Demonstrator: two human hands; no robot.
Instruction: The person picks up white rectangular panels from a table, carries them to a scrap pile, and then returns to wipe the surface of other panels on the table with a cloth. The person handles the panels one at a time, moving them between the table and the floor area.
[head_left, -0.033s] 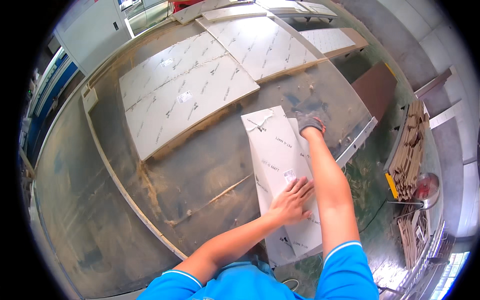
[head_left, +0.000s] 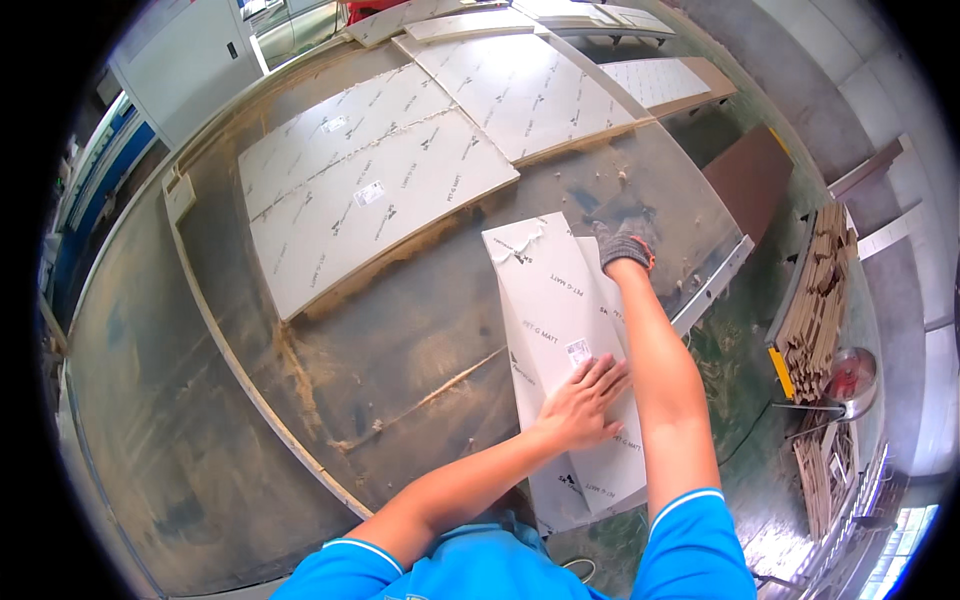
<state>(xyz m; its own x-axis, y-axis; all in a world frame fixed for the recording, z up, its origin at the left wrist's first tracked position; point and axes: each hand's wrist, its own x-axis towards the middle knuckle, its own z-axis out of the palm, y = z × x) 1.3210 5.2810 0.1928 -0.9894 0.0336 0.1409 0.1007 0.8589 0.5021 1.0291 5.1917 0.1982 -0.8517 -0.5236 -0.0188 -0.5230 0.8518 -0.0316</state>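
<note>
Two narrow white boards (head_left: 545, 300) in printed film lie stacked and slightly askew in front of me, their long sides running away from me. A small white label (head_left: 578, 351) is on the upper one. Bare and flat, my left hand (head_left: 585, 405) presses on this board just below the label, fingers stretched out. My right hand (head_left: 627, 255), in a dark grey glove with a reddish edge, is at the far right end of the stack, low over the dusty table (head_left: 430, 330). Its fingers are hard to make out against the dark surface.
Large white film-covered panels (head_left: 380, 190) lie farther off on the table, edged with sawdust. A metal strip (head_left: 712, 285) borders the table's right side. To the right are bundled brown strips (head_left: 815, 290) and a brown board (head_left: 750, 180). A white cabinet (head_left: 185, 65) stands far left.
My gloved right hand has shifted and turned slightly at the far end of the boards. My left hand and the boards stay where they were.
</note>
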